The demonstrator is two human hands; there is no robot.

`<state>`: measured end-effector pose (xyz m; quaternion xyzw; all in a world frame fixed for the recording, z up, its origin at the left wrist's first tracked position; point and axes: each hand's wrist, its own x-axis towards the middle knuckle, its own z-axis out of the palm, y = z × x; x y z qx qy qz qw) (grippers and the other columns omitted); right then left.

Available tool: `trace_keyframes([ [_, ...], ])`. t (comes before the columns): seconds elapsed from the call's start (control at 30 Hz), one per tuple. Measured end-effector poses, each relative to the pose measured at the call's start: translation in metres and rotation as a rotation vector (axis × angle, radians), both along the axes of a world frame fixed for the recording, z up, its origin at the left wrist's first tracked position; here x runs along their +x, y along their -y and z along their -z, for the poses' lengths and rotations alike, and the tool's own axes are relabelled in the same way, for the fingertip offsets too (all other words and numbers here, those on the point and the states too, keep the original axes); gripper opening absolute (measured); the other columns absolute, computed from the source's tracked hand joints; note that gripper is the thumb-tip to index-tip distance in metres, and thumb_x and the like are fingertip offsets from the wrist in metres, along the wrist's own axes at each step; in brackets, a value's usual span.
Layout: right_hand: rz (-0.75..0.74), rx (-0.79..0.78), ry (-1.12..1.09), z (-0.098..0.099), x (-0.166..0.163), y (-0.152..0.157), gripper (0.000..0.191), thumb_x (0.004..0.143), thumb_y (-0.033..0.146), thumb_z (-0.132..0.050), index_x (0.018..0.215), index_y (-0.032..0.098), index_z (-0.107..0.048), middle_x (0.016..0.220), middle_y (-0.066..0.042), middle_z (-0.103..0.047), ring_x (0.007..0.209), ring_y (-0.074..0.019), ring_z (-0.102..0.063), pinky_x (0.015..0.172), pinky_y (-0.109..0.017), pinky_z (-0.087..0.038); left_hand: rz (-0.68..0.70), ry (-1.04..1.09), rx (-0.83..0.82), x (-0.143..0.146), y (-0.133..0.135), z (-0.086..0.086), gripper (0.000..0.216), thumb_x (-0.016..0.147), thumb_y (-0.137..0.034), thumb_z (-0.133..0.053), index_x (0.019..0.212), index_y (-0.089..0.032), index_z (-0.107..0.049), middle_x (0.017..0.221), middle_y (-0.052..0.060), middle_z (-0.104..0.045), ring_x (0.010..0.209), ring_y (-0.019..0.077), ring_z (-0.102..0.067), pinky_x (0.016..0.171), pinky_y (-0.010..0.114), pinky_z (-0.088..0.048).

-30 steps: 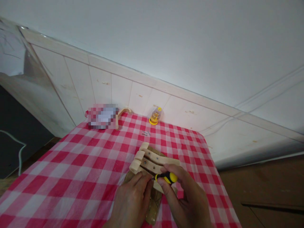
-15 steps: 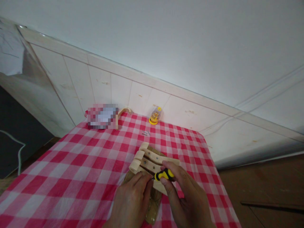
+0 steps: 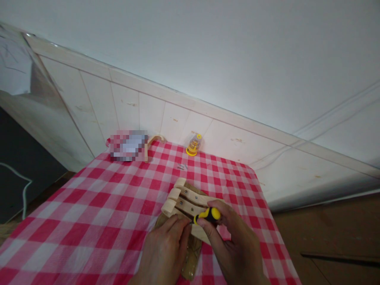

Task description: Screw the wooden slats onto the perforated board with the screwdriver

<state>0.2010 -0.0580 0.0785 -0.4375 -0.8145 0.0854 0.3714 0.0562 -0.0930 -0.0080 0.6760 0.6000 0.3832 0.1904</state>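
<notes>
My right hand [image 3: 234, 237] grips the yellow and black handle of a screwdriver [image 3: 210, 214] between thumb and fingers, its shaft pointing left. Beside the tip, my left hand [image 3: 168, 245] has its fingers closed; what they pinch is hidden. Both hands are over curved light-wood pieces [image 3: 194, 196], which lie side by side across a brown board [image 3: 190, 257]. Screw heads show in the two farther pieces. The nearest piece is partly covered by my fingers.
A red and white checked cloth [image 3: 124, 213] covers the table. Beyond the board lie several small screws [image 3: 182, 166]. A clear and yellow container [image 3: 194, 145] stands by the wall, left of it another curved wooden piece [image 3: 153, 139] and a blurred-out item [image 3: 128, 145].
My right hand has turned the screwdriver handle, so its yellow end now faces more toward me. The left hand and the wooden pieces stay in place.
</notes>
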Motion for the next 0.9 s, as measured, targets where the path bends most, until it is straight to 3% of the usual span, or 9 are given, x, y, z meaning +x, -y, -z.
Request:
trace_keyframes([
  [0.3, -0.067, 0.042, -0.013, 0.006, -0.002, 0.0, 0.024, 0.094, 0.017, -0.059, 0.117, 0.024, -0.058, 0.1, -0.005, -0.072, 0.09, -0.0171, -0.072, 0.078, -0.023, -0.061, -0.016, 0.033, -0.093, 0.003, 0.0, -0.002, 0.024, 0.095, -0.018, -0.047, 0.094, -0.023, -0.07, 0.094, 0.003, -0.074, 0.081, 0.0218, -0.072, 0.074, 0.036, -0.058],
  [0.57, -0.036, 0.043, -0.026, 0.021, -0.004, 0.01, 0.047, 0.096, 0.012, -0.047, 0.141, 0.024, -0.046, 0.128, -0.011, -0.064, 0.117, -0.0222, -0.064, 0.095, -0.036, -0.058, -0.003, 0.011, -0.157, 0.002, 0.001, -0.004, 0.025, 0.095, -0.017, -0.047, 0.1, -0.023, -0.071, 0.097, 0.003, -0.074, 0.089, 0.0227, -0.072, 0.078, 0.036, -0.055],
  [0.7, 0.015, -0.01, -0.019, 0.028, -0.002, 0.011, 0.046, 0.097, 0.015, -0.047, 0.142, 0.025, -0.045, 0.131, -0.01, -0.064, 0.118, -0.0227, -0.065, 0.097, -0.037, -0.057, 0.004, 0.003, -0.178, 0.002, 0.001, -0.006, 0.028, 0.096, -0.018, -0.044, 0.104, -0.024, -0.071, 0.103, 0.005, -0.075, 0.093, 0.0235, -0.071, 0.079, 0.036, -0.054],
  [0.9, 0.029, -0.075, -0.073, 0.022, -0.003, 0.008, 0.042, 0.095, 0.016, -0.051, 0.136, 0.027, -0.053, 0.119, -0.007, -0.071, 0.107, -0.0233, -0.07, 0.093, -0.038, -0.058, 0.007, 0.017, -0.149, 0.002, 0.001, -0.007, 0.03, 0.096, -0.019, -0.042, 0.102, -0.022, -0.071, 0.104, 0.006, -0.075, 0.098, 0.0234, -0.068, 0.087, 0.037, -0.049],
])
